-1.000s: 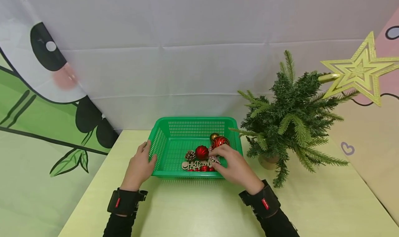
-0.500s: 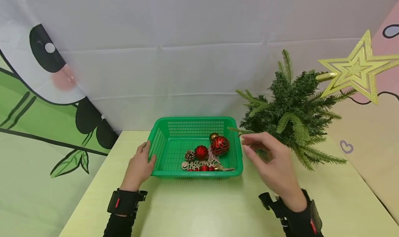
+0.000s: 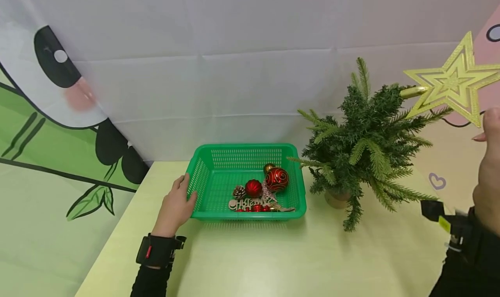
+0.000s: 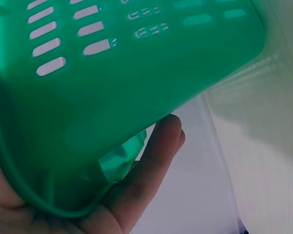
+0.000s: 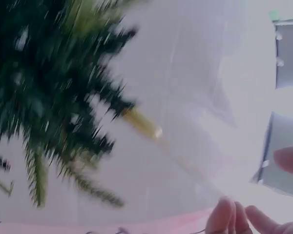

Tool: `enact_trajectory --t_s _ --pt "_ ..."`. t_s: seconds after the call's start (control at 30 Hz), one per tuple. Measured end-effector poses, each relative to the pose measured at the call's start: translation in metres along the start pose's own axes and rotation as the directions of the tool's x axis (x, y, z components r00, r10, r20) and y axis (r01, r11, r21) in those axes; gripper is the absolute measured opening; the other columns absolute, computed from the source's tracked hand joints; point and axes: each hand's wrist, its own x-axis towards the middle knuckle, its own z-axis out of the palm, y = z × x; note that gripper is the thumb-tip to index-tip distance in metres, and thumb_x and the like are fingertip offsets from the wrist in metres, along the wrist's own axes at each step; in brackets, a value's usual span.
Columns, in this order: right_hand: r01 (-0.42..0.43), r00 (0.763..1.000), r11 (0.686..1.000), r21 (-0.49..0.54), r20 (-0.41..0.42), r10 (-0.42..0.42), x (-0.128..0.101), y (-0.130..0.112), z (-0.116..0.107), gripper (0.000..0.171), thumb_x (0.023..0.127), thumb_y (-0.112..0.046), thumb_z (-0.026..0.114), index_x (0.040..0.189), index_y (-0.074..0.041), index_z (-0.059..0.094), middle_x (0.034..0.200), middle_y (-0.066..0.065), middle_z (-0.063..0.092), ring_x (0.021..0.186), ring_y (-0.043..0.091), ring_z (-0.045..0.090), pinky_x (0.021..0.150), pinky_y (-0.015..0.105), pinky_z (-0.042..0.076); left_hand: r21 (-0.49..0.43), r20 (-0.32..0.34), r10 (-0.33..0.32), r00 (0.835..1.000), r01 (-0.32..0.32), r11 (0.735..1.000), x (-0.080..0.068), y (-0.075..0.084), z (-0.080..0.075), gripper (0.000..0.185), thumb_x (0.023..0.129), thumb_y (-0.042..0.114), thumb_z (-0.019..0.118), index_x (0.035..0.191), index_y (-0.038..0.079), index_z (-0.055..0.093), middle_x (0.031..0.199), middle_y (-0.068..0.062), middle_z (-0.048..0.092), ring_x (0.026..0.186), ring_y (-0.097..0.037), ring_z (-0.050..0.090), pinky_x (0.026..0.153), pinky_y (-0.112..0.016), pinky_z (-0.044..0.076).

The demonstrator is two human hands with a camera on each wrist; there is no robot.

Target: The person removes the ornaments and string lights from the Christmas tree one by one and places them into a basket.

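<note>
Overhead, the left hand (image 3: 174, 208) grips the basket (image 3: 203, 179) wall; at frame right, the right hand (image 3: 486, 175) is raised, loosely open, beside the star (image 3: 453, 82), which the blurred wrist view hides.

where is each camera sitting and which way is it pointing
Head: worn on the head, looking forward and down at the table, basket and small tree; both forearms, left hand and right hand show.
Left wrist: beside the basket wall, looking along it; left hand's fingers show.
Right wrist: looking up at the tree; fingertips show.
Shared: the basket with the left-wrist view, the tree with the right.
</note>
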Motion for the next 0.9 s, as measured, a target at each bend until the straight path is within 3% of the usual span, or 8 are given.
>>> enact_trajectory --t_s 0.1,0.17,0.33,0.4,0.5,0.6,0.77,0.9 --pt "0.006 0.997 0.996 -0.092 0.078 0.001 0.020 0.017 0.001 0.022 0.108 -0.012 0.054 0.121 -0.021 0.068 0.099 -0.024 0.058 0.077 -0.013 0.052 0.084 0.008 0.041 0.002 0.009 -0.007 1.000 0.007 1.000 0.003 0.000 -0.001 0.065 0.110 0.020 0.047 0.162 -0.008 0.019 0.163 -0.035 0.024 0.127 -0.058 0.054 0.104 -0.068 0.043" --pt "0.011 0.992 0.997 -0.083 0.122 -0.001 0.029 0.024 0.005 0.027 0.107 -0.013 0.054 0.132 -0.013 0.064 0.098 -0.021 0.060 0.070 -0.013 0.054 0.068 0.003 0.041 0.002 0.017 -0.009 1.000 0.009 1.000 0.004 0.000 -0.001 0.065 0.110 0.021 0.046 0.162 -0.008 0.019 0.163 -0.035 0.024 0.126 -0.057 0.055 0.103 -0.068 0.044" --pt "-0.116 0.972 0.975 -0.191 0.178 0.150 0.039 0.022 0.020 0.032 0.108 -0.019 0.054 0.140 -0.019 0.057 0.093 -0.022 0.059 0.060 -0.009 0.053 0.056 0.009 0.038 0.000 0.029 -0.013 1.000 0.013 1.000 0.007 -0.002 0.000 0.066 0.110 0.021 0.046 0.162 -0.008 0.018 0.164 -0.035 0.023 0.122 -0.056 0.058 0.102 -0.067 0.045" --pt "-0.185 0.957 0.972 -0.144 0.200 0.212 0.041 0.021 0.024 0.028 0.108 -0.018 0.053 0.135 -0.020 0.060 0.088 -0.020 0.062 0.056 -0.004 0.052 0.053 0.014 0.036 0.001 0.027 -0.010 1.000 0.010 1.000 0.008 -0.003 0.000 0.066 0.110 0.021 0.046 0.162 -0.008 0.019 0.164 -0.035 0.023 0.122 -0.055 0.059 0.101 -0.066 0.045" --pt "-0.279 0.935 0.960 -0.014 0.224 0.275 0.040 0.023 0.025 0.013 0.108 -0.017 0.052 0.113 -0.018 0.065 0.080 -0.013 0.066 0.055 0.002 0.053 0.052 0.021 0.033 -0.001 0.018 0.000 1.000 0.000 1.000 0.010 -0.003 0.000 0.065 0.110 0.021 0.047 0.162 -0.008 0.020 0.163 -0.035 0.024 0.122 -0.056 0.058 0.101 -0.066 0.046" --pt "-0.331 0.929 0.933 0.139 0.222 0.297 0.036 0.029 0.024 0.018 0.108 -0.015 0.052 0.090 -0.014 0.054 0.076 -0.005 0.067 0.057 0.007 0.054 0.053 0.025 0.031 -0.007 0.007 0.011 1.000 -0.011 1.000 0.012 -0.004 0.000 0.065 0.109 0.021 0.047 0.162 -0.008 0.021 0.163 -0.035 0.025 0.122 -0.056 0.058 0.101 -0.066 0.046" --pt "-0.287 0.947 0.931 0.226 0.211 0.241 0.028 0.039 0.022 0.018 0.107 -0.016 0.054 0.090 -0.013 0.054 0.077 0.000 0.066 0.061 0.011 0.055 0.055 0.026 0.033 -0.013 0.005 0.013 1.000 -0.013 1.000 0.015 -0.004 -0.001 0.065 0.109 0.020 0.048 0.162 -0.008 0.021 0.162 -0.035 0.025 0.123 -0.056 0.058 0.101 -0.066 0.046" --pt "-0.252 0.958 0.956 0.151 0.178 0.224 0.022 0.043 0.019 0.010 0.109 -0.018 0.052 0.102 -0.015 0.060 0.080 -0.004 0.066 0.065 0.009 0.055 0.056 0.023 0.036 -0.011 0.019 0.013 1.000 -0.013 1.000 0.017 -0.006 -0.002 0.065 0.110 0.021 0.047 0.162 -0.007 0.020 0.163 -0.035 0.025 0.115 -0.054 0.062 0.095 -0.063 0.050"
